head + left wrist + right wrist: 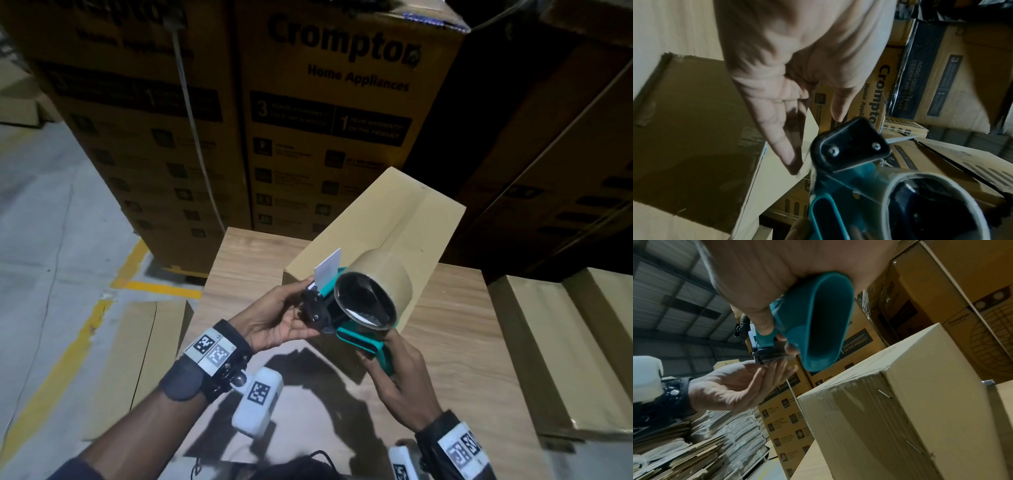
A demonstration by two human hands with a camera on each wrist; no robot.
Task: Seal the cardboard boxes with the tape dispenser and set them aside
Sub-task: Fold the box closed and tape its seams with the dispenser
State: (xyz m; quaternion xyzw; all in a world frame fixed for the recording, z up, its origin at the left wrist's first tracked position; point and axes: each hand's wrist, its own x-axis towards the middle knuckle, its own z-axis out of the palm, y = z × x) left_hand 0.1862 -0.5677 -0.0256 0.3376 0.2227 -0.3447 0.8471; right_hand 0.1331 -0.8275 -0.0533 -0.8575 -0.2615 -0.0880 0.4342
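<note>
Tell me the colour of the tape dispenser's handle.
Teal; the tape dispenser's handle shows best in the right wrist view.

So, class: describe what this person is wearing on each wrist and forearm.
Both hands are bare. The left wrist carries a black strap with two square black-and-white code tags and metal studs, above a dark grey band; a white camera block bearing another code tag hangs below. The right wrist has a similar black strap with code tags.

Teal tape dispenser (pixel 356 315) above closed box (pixel 387 226)
</note>
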